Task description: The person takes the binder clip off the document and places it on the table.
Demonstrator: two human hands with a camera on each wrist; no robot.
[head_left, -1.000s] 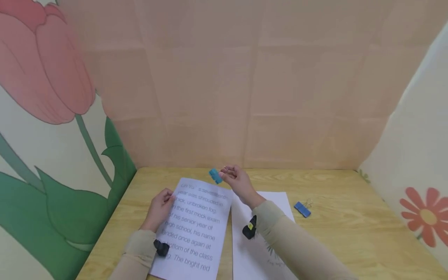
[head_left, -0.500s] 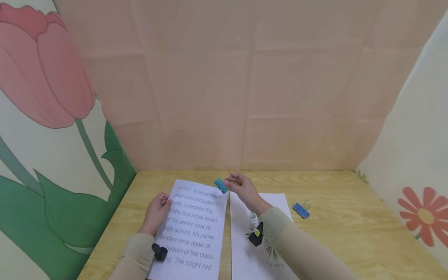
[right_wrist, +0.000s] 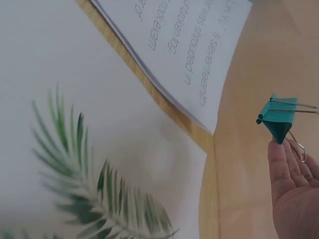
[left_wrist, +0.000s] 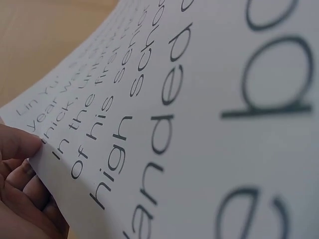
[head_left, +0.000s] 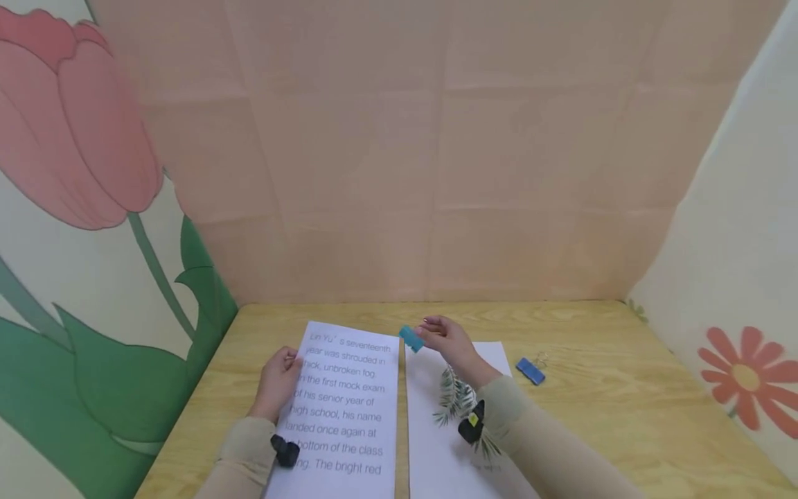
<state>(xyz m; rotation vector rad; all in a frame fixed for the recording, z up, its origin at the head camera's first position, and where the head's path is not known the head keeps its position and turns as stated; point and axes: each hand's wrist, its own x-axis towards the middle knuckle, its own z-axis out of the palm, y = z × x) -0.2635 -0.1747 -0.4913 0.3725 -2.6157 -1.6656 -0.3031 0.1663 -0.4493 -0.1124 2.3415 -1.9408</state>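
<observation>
The right hand (head_left: pixel 450 341) is moving the teal clip (head_left: pixel 411 338) rightward, off the printed page (head_left: pixel 346 402) toward the leaf page (head_left: pixel 449 416), while the left hand (head_left: pixel 278 382) is still pinching the printed page's edge. The left wrist view is showing fingers (left_wrist: pixel 20 149) gripping the printed page (left_wrist: pixel 189 124). The right wrist view is showing fingers (right_wrist: pixel 286 169) pinching the teal clip (right_wrist: pixel 277 118) above the table (right_wrist: pixel 249 164).

A light wooden table (head_left: pixel 598 416) with visible grain stands enclosed by 3 panels. The back panel (head_left: pixel 436 152) is a plain peach-pink sheet crossed by faint fold creases that form a grid. The left panel (head_left: pixel 37 298) is cream and carries a large painted pink tulip (head_left: pixel 68 132) on a green stem with broad green leaves (head_left: pixel 125 374). The right panel (head_left: pixel 742 263) is cream too, with a small red-orange daisy (head_left: pixel 745 378) low down. The light is soft and even, with no hard shadows.
</observation>
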